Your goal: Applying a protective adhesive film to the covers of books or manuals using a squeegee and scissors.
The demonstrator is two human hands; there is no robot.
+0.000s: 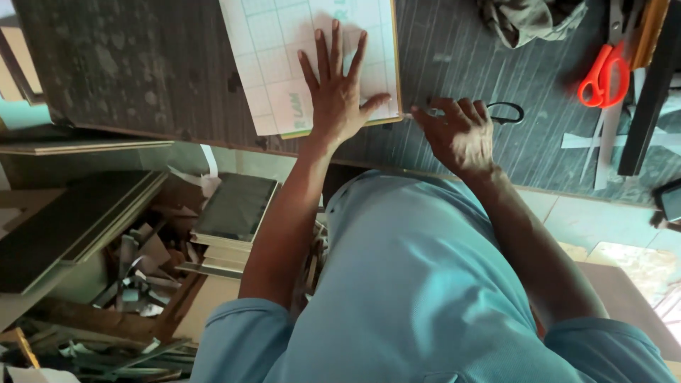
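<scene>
Pressing flat with fingers spread, the left hand (339, 89) holds the white gridded sheet (284, 64) on the dark workbench (142, 64), while the right hand (460, 135) curls around black-handled scissors (505, 112) at the sheet's edge.

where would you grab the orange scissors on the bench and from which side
Take the orange scissors by their looped handles, the only part in clear view: they lie flat on the dark bench with the loops toward the person. The blades run up toward the top edge, partly hidden by clutter. Come from above on the near side. The right hand is closer; the left hand lies flat on the gridded sheet.
</scene>
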